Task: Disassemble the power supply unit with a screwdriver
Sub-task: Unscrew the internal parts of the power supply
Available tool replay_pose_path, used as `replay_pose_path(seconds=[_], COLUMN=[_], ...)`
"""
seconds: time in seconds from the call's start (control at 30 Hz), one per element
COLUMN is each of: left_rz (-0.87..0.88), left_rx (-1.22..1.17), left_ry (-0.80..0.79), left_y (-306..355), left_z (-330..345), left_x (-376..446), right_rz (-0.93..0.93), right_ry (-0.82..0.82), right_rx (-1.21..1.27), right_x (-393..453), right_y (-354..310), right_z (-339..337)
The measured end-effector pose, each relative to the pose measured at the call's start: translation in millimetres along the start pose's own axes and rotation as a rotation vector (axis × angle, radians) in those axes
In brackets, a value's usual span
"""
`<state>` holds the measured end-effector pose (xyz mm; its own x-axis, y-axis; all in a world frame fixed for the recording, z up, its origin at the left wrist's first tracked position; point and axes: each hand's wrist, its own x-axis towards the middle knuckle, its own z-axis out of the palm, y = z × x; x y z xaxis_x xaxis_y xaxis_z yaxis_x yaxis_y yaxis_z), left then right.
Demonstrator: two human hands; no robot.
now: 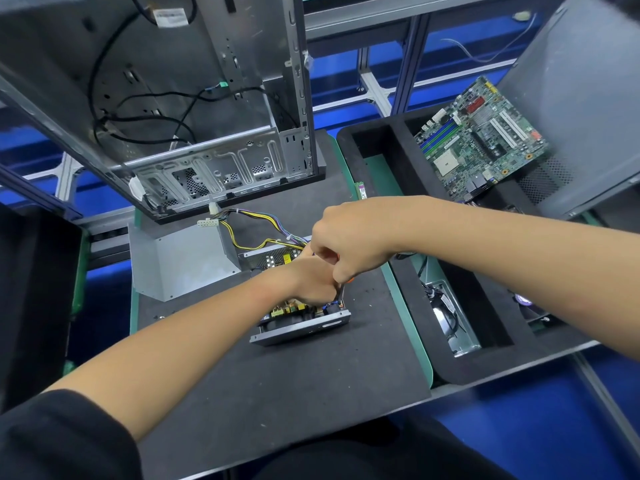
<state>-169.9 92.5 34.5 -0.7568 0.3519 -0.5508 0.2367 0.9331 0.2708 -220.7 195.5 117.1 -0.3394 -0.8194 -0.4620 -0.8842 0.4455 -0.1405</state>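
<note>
fingers (341,263) closed around screwdriver (341,293)

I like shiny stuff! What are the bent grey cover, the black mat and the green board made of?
The bent grey cover looks like thin sheet metal: dull silver, with sharp folds. The black mat seems to be soft foam or rubber, since it is matt and shows no shine. The green board looks like a circuit board, probably stiff resin with plastic slots and small metal parts on it.
</note>
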Motion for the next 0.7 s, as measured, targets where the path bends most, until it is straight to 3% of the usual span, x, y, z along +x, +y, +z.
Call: replay_pose_path(seconds=[0.53, 0.7], left_rz=[-0.006, 0.03], left_rx=[-0.054, -0.061], left_ry=[-0.015, -0.084], left_y=[-4.1, -6.6], left_z=[5.2, 6.4], left_x=[3.2, 6.3], right_rz=[-0.02, -0.019], right_ry=[-0.016, -0.023], right_rx=[-0.04, -0.051], right_x=[2.4, 1.2], right_y=[-3.0, -5.2], right_z=[-2.9, -2.2])
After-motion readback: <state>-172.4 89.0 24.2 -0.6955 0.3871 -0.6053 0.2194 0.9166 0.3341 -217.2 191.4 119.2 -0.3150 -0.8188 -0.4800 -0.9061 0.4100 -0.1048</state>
